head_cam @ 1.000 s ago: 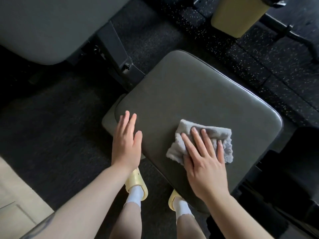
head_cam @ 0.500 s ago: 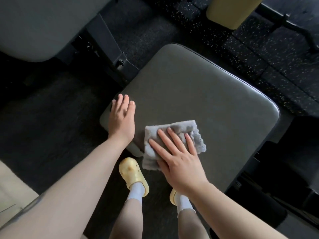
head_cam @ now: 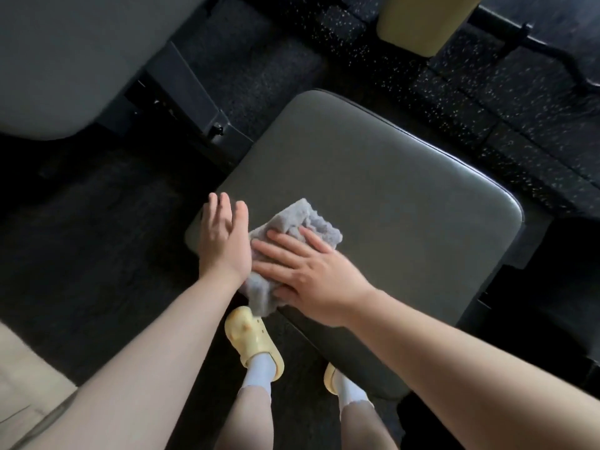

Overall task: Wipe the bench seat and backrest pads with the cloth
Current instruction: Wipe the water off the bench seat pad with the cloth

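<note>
The grey bench seat pad [head_cam: 389,190] fills the middle of the head view. A crumpled grey cloth [head_cam: 298,225] lies at the pad's near left corner, partly hanging over the edge. My right hand [head_cam: 311,274] presses flat on the cloth, fingers spread and pointing left. My left hand [head_cam: 222,238] rests flat on the pad's left corner, right beside the cloth, fingers together and holding nothing. The grey backrest pad [head_cam: 65,60] sits at the upper left, apart from both hands.
A black metal bench frame bracket [head_cam: 194,102] joins the two pads. Dark speckled rubber flooring [head_cam: 487,108] surrounds the bench. A yellow bin [head_cam: 422,21] and a black curl bar [head_cam: 552,56] lie at the top right. My feet in yellow clogs [head_cam: 253,342] stand below the seat edge.
My right hand has dragged the cloth leftward across the seat pad to its near left corner, up against my left hand. The view shifted slightly downward.
</note>
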Motion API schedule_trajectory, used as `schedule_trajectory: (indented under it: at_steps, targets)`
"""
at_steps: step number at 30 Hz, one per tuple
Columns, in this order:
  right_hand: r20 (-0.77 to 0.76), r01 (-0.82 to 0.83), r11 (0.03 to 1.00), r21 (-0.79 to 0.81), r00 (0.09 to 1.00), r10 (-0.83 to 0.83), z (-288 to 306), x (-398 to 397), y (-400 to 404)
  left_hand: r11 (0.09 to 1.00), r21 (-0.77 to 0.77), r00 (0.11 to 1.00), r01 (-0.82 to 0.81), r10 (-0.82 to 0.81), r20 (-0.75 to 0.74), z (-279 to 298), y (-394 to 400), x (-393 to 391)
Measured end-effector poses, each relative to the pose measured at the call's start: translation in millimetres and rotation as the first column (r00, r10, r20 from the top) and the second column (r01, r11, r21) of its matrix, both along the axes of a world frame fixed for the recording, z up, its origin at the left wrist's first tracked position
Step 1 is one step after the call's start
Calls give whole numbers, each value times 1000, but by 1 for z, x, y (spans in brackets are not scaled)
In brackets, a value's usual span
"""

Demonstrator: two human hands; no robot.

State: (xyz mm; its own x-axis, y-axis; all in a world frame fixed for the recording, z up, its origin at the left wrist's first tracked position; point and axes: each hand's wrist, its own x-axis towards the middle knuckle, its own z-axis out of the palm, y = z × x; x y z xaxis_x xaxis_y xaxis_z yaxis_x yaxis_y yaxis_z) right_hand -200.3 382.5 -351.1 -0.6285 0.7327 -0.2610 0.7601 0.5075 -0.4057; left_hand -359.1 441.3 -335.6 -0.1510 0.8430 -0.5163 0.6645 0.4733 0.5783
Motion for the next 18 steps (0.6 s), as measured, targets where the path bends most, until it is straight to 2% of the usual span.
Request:
schedule_trajectory:
  at_steps: [3,6,7,8,9,11,12,13,14,15,16,18]
  targets:
    - [78,306,948,86,947,-312,-1,6,56,985,41,983,-166,162,88,2,0,5]
    - [174,636,771,10,758,-628,2,-47,98,909,67,898,-411,390,204,4,-1,10]
    - [175,652,757,-27,749,-639,6,-70,98,881,68,864,-469,441,245,4,-3,8]
    - [150,602,797,-54,794,-590,9,-89,91,857,70,835,-511,475,276,4,-6,4]
    - [110,489,870,-61,870,-481,8,-97,81,845,64,820,-531,494,287,5,-12,-1]
    - [40,137,990,-25,990,-136,5,-78,65,868,3,836,-497,478,270,8,-25,-12]
    - [20,-2,1000,-2,1000,2,4,-55,68,893,-38,858,-449,442,262,8,-30,-16]
    - [20,-71,997,16,997,70,1,-34,79,917,-58,882,-394,395,256,5,-35,-20]
    - [44,-62,997,54,997,60,-4,-17,93,935,-55,902,-350,353,248,3,-36,-22]
    - [87,21,996,86,996,-28,-8,-6,111,946,-38,917,-321,320,238,0,-36,-22]
    - [125,170,981,97,975,-182,-9,-2,131,957,-13,932,-291,287,222,-1,-35,-21]
    - [207,459,885,77,861,-465,-8,-22,161,968,18,950,-250,242,198,-3,-32,-15]
